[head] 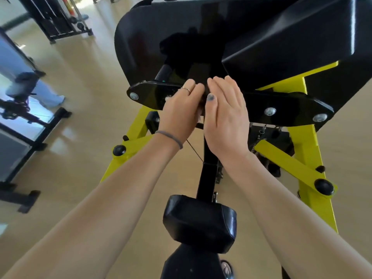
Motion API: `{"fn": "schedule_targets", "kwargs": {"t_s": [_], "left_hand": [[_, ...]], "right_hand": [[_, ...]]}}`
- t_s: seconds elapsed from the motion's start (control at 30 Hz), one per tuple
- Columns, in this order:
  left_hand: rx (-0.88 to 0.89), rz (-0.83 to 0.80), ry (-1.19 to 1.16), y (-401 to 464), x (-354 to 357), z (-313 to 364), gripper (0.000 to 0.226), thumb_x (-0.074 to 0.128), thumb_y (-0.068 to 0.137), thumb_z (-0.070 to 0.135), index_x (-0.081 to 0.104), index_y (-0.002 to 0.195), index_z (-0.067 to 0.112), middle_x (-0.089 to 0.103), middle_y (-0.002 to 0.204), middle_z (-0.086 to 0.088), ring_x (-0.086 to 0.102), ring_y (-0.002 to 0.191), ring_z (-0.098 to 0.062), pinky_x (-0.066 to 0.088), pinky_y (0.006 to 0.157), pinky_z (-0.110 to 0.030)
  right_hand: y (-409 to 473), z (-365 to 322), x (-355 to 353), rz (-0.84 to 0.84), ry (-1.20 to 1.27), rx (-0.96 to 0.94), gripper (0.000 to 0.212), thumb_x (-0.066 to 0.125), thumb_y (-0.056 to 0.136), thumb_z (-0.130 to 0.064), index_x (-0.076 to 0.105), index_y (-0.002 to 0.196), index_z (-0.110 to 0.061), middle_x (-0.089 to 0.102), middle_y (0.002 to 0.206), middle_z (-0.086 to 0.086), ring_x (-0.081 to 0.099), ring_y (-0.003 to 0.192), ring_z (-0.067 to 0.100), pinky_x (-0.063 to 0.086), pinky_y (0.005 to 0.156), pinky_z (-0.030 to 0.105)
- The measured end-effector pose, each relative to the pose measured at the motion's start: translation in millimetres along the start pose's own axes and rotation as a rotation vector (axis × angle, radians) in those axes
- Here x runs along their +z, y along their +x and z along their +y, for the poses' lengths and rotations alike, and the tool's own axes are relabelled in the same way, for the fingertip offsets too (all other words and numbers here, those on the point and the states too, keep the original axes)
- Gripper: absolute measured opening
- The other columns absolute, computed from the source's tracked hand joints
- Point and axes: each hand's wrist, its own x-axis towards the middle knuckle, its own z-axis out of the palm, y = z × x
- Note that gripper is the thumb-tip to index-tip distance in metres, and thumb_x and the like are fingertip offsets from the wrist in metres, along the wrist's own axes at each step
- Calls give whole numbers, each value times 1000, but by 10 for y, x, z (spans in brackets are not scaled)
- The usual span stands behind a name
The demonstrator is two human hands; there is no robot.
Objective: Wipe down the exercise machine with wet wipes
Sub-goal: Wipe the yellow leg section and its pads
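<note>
The left hand [181,111] curls its fingers over the top edge of a black crossbar [281,105] on the exercise machine [221,37]. The right hand [225,117], fingers straight and together, lies flat against the same bar, just beside it. No wipe shows between them. Yellow frame legs [310,158] spread below, above a black padded seat [199,222].

You stood over a pale, glossy wooden floor [80,109]. On it stood the machine [314,150], its yellow legs splayed to both sides, with a black padded seat [199,222] above the boards. A black rack [58,23] stood at the far left, and a black stand [34,141] rested nearer you on the left.
</note>
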Motion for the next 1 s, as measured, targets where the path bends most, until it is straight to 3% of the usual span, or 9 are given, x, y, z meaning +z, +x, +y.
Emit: {"fn": "schedule_targets", "kwargs": {"t_s": [0.1, 0.17, 0.23, 0.47, 0.6, 0.67, 0.73, 0.9, 1.0], "left_hand": [[-65, -15, -45, -161, 25, -177, 13, 66, 87, 5, 54, 89, 9, 52, 88, -7, 39, 60, -21, 49, 47, -41], [-62, -25, -33, -254, 7, -369, 12, 69, 87, 4, 59, 89, 8, 53, 85, -8, 45, 59, -21, 51, 47, -39], [-79, -31, -65, -292, -55, -526, 3, 64, 93, 10, 62, 92, 10, 55, 86, -6, 52, 62, -22, 50, 50, -35], [-32, 79, -137, -255, -102, -664, 8, 65, 90, 5, 60, 85, 9, 53, 83, -7, 43, 57, -19, 39, 48, -25], [134, 136, -119, -7, -168, -452, 10, 58, 96, 10, 65, 89, 9, 55, 83, -7, 31, 60, -10, 29, 51, -21], [157, 141, -114, 83, -222, -461, 14, 54, 98, 12, 65, 90, 10, 54, 84, -7, 36, 58, -13, 29, 51, -21], [94, 152, -170, 52, -265, -648, 12, 55, 98, 12, 64, 91, 9, 53, 88, -9, 48, 64, -20, 33, 53, -25], [-175, 176, -290, -127, -395, -1209, 16, 60, 95, 12, 58, 82, 2, 51, 91, -14, 46, 71, -25, 41, 58, -36], [-146, 162, -311, -127, -366, -1257, 18, 57, 97, 14, 63, 86, 2, 55, 96, -14, 52, 78, -25, 44, 65, -36]], "right_hand": [[8, 28, 9, -2, -45, -16, 50, 25, 109, -26, 50, 147, -6, 50, 152, 8, 33, 149, 23, 27, 122, 45], [4, 9, 34, 13, -32, -10, 50, 25, 109, -26, 51, 146, -6, 51, 151, 8, 34, 149, 23, 29, 122, 45], [-12, -28, 70, 38, -22, 6, 50, 27, 108, -26, 53, 145, -5, 52, 149, 8, 35, 148, 23, 29, 122, 45], [2, -159, 149, 104, -35, 119, 53, 26, 106, -30, 54, 144, -6, 53, 149, 5, 34, 148, 19, 25, 124, 33], [2, -188, 191, 120, -57, 153, 52, 27, 106, -30, 54, 144, -6, 52, 149, 4, 33, 149, 19, 25, 124, 34], [-3, -194, 204, 120, -57, 165, 52, 28, 106, -30, 53, 144, -6, 51, 150, 4, 31, 149, 19, 25, 124, 35], [-5, -197, 207, 124, -55, 159, 53, 28, 105, -31, 53, 145, -5, 51, 150, 4, 31, 149, 19, 25, 123, 36], [0, -237, 238, 146, -28, 202, 55, 28, 104, -33, 54, 144, -6, 53, 149, 2, 32, 149, 19, 26, 123, 37], [-3, -270, 239, 149, -24, 226, 55, 27, 104, -35, 54, 144, -8, 52, 149, 0, 30, 150, 17, 25, 123, 35]]}}
